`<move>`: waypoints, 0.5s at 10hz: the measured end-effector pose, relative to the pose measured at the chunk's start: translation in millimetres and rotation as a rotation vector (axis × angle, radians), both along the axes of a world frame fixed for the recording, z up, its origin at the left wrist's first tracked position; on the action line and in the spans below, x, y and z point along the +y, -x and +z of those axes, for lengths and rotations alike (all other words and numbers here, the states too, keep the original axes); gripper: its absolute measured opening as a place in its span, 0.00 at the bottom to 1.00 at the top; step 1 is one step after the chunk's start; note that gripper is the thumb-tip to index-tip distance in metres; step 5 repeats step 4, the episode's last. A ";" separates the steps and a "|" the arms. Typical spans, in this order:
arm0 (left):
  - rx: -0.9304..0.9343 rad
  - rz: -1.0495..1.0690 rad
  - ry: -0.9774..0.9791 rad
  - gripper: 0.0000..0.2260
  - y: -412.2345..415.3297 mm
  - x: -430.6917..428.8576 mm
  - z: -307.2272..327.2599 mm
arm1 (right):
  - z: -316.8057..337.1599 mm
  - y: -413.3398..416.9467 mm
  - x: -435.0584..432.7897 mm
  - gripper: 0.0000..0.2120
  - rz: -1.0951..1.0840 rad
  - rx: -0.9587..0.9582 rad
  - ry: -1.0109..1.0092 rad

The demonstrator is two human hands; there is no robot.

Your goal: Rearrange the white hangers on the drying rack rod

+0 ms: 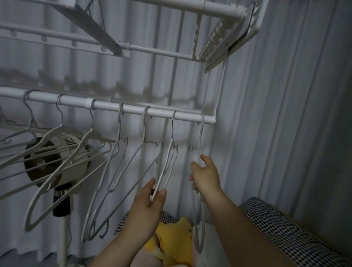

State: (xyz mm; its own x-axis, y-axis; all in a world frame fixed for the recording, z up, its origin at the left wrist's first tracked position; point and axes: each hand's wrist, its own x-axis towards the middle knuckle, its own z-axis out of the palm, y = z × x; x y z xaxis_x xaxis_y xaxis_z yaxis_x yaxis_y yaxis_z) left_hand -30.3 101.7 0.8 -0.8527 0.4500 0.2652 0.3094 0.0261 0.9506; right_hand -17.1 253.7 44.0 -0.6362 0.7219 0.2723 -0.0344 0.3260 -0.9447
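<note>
A white rod (131, 109) runs across the drying rack, with several white hangers hooked on it. My left hand (151, 202) pinches the lower bar of the second hanger from the right end (170, 160). My right hand (205, 175) is closed around the last hanger (200, 139), whose hook sits right at the rod's right end. Both hangers hang edge-on to me. Hangers further left (68, 167) are turned sideways and overlap one another.
Upper rack rods and a folded bracket (225, 38) hang overhead. A standing fan (58, 162) is behind the left hangers. Pleated curtains fill the background. Below lie a yellow plush toy (176, 241) and a checkered cushion (300, 242).
</note>
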 end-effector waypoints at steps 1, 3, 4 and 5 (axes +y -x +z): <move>0.054 0.016 -0.031 0.22 -2.9 -5.4 -1.6 | 0.4 -8.2 -1.6 0.24 -0.004 -0.016 -0.030; 0.207 0.093 -0.090 0.20 -16.7 -26.6 -10.7 | -1.6 -21.9 -2.4 0.18 -0.160 0.127 -0.066; 0.307 0.112 -0.155 0.17 -24.4 -45.9 -10.9 | 4.7 -37.5 -6.5 0.15 -0.267 0.248 -0.072; 0.307 0.112 -0.155 0.17 -24.4 -45.9 -10.9 | 4.7 -37.5 -6.5 0.15 -0.267 0.248 -0.072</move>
